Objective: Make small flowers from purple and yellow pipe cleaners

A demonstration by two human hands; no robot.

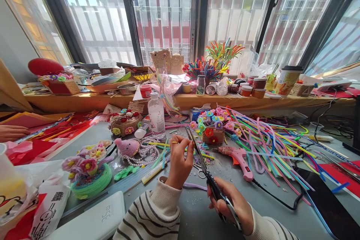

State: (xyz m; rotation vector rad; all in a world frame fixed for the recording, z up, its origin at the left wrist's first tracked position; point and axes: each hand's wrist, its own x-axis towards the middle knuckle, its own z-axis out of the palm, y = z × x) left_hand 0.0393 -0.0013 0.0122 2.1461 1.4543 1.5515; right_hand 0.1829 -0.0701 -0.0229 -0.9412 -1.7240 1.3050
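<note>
"One pair of scissors (209, 178): where is it?"
"Above our table (194, 219), our right hand (234, 204) clasping its handles."
"And our left hand (180, 159)?"
"Beside the blades, fingers pinched; we cannot tell whether they hold anything. A glue gun (239, 161) lies farther right."

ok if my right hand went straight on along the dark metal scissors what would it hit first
Probably your bare left hand: its raised fingertips sit close beside the scissors in this view. Depth is unclear, so your right hand could pass just clear.
</note>
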